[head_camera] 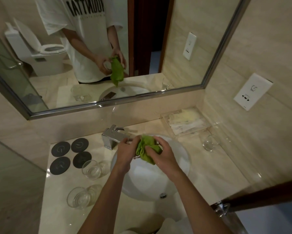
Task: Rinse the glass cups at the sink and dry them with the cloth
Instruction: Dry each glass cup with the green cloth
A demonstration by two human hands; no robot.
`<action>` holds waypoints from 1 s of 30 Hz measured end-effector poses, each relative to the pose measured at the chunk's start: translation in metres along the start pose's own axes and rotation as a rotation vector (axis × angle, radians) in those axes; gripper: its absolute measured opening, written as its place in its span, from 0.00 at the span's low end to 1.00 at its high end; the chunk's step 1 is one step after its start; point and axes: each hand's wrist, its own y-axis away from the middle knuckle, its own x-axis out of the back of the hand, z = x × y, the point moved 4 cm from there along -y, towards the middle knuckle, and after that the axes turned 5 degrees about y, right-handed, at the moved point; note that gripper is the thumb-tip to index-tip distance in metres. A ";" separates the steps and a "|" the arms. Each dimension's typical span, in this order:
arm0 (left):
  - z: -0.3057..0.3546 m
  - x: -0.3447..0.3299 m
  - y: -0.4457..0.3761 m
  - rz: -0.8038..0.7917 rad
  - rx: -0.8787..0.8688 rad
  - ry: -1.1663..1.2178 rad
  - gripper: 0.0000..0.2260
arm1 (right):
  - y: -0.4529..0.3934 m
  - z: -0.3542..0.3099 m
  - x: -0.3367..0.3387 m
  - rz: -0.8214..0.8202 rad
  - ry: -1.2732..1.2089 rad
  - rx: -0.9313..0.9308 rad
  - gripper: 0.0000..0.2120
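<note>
Four round dark coasters (70, 153) lay in a square on the glossy beige stone counter (207, 169), left of the angular chrome faucet (111, 135). Two clear glass cups (92, 169) stood on the counter near the coasters, left of the white oval sink (174, 166), and a third glass (209, 143) stood well apart on the right, beside a clear tray of packets (184, 122). A framed mirror (108, 105) ran behind. Over the basin, the left hand (126, 152) curled around something mostly hidden by the crumpled green cloth (147, 148); whether it was a cup could not be told. The right hand (162, 153) pinched the soft, folded cloth against it.
</note>
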 end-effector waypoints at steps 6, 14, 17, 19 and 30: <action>0.019 -0.001 0.006 -0.093 -0.162 -0.067 0.09 | -0.001 -0.002 -0.006 -0.154 -0.208 -0.073 0.37; 0.046 0.002 0.016 -0.102 -0.322 -0.363 0.17 | 0.002 -0.044 -0.009 -0.033 0.673 0.426 0.46; 0.048 0.000 0.016 -0.067 -0.332 -0.372 0.16 | 0.008 -0.051 -0.017 0.096 0.854 0.637 0.49; 0.050 0.004 0.015 -0.034 -0.305 -0.348 0.16 | 0.005 -0.048 -0.015 -0.070 0.645 0.453 0.55; 0.073 0.008 0.025 -0.121 -0.286 -0.332 0.14 | -0.003 -0.064 0.007 -0.171 0.543 0.495 0.42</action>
